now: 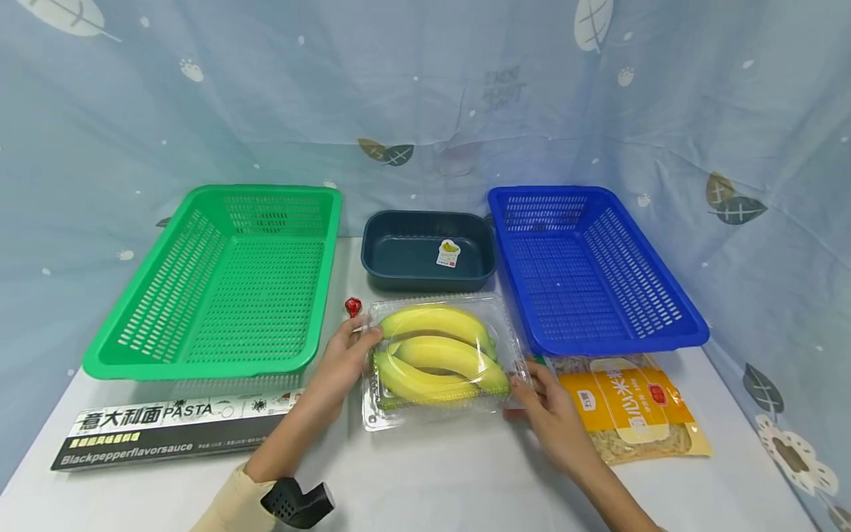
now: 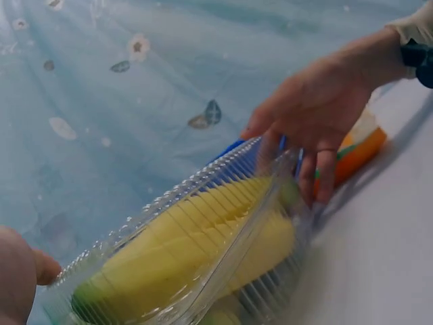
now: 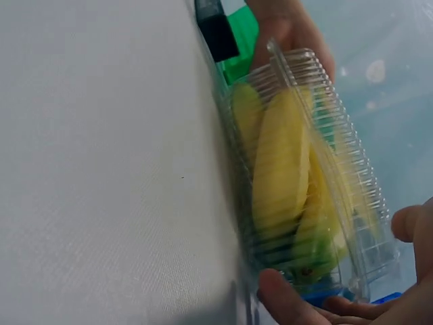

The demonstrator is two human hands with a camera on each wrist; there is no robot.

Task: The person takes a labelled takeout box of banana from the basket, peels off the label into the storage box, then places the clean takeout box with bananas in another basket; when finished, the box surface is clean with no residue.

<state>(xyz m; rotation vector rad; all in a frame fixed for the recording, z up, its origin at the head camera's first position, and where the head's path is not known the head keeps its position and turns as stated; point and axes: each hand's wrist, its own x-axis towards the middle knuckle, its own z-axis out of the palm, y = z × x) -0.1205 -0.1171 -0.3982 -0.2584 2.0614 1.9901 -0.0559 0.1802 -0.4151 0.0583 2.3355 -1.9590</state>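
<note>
Ribbed clear plastic clamshell point(image 1: 439, 362) of smooth yellow bananas point(image 1: 435, 351); left hand point(image 1: 339, 366), right hand point(image 1: 555, 421) fingers grasping opposite ends.

A white tabletop point(image 1: 432, 480) carries everything. At the far left sits a green basket point(image 1: 226, 281), at the far right a blue basket point(image 1: 585, 266), and between them a dark tub point(image 1: 428, 251). Just near of the tub lies a clear box of bananas point(image 1: 439, 358), with a small red thing point(image 1: 353, 306) at its far left corner. A black pasta box point(image 1: 166, 432) lies near left, just in front of the green basket. A yellow packet point(image 1: 631, 410) lies near right, touching the blue basket's near rim.
</note>
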